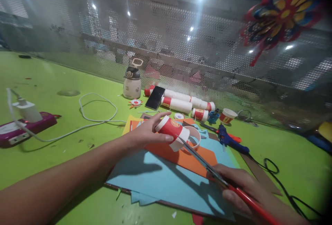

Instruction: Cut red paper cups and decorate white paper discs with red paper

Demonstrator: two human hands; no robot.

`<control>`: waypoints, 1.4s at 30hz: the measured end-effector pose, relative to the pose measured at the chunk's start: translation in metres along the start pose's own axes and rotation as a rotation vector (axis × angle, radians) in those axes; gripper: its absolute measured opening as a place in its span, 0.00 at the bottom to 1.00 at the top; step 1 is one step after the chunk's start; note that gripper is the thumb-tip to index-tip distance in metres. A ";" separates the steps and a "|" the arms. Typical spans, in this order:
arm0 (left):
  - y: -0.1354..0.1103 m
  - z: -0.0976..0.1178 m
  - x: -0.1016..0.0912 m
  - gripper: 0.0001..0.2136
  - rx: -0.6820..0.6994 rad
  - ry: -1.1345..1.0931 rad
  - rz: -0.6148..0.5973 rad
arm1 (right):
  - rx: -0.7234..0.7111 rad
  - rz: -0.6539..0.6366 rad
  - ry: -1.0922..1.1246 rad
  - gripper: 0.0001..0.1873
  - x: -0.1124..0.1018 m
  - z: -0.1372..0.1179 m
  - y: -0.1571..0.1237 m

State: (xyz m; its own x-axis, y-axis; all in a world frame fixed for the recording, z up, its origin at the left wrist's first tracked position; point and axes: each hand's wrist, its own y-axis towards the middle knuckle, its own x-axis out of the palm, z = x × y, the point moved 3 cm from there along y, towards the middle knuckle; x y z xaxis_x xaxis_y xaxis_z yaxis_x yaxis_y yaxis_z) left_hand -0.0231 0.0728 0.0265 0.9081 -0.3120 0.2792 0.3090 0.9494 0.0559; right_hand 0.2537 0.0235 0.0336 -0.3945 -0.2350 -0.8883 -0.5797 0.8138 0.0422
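My left hand (pixel 153 130) is wrapped round a red and white paper cup (pixel 168 124), tilted on its side, with a cut piece hanging from its rim. In my right hand (pixel 238 183) are scissors with red handles (pixel 249 200). Their long metal blades (pixel 195 156) reach to the cup's cut edge; I cannot tell whether they grip the paper. Just behind the blades lies a white paper ring (pixel 194 137). Below the hands are an orange sheet (pixel 204 152) and light blue sheets (pixel 145 175) of paper, stacked.
A blue glue gun (pixel 228 140) with a black cable lies right. Joined paper cups (pixel 177 104), a phone (pixel 155 97) and a bottle (pixel 132 85) stand or lie behind, before a perforated metal screen (pixel 166 48). Left is a purple power strip (pixel 28 126) with a charger and white cable.
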 end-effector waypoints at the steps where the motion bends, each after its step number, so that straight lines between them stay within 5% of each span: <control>1: 0.000 0.001 -0.001 0.39 0.011 0.007 -0.014 | 0.025 0.030 -0.011 0.18 0.001 0.005 -0.003; 6: 0.002 0.001 -0.003 0.34 0.018 0.020 -0.016 | 0.130 0.080 -0.011 0.23 0.007 0.024 -0.016; 34: 0.002 -0.003 -0.003 0.36 0.019 0.099 -0.073 | 0.166 0.017 -0.032 0.29 0.014 0.034 -0.023; 42: 0.002 -0.005 -0.001 0.37 0.019 0.101 -0.073 | 0.073 0.040 -0.027 0.24 0.007 0.014 -0.011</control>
State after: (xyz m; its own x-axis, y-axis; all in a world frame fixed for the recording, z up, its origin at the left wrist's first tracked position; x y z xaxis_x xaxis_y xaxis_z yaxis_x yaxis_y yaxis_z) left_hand -0.0224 0.0748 0.0218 0.9073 -0.3817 0.1762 0.3710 0.9241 0.0913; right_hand 0.2671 0.0204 0.0211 -0.3965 -0.1877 -0.8986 -0.5098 0.8591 0.0455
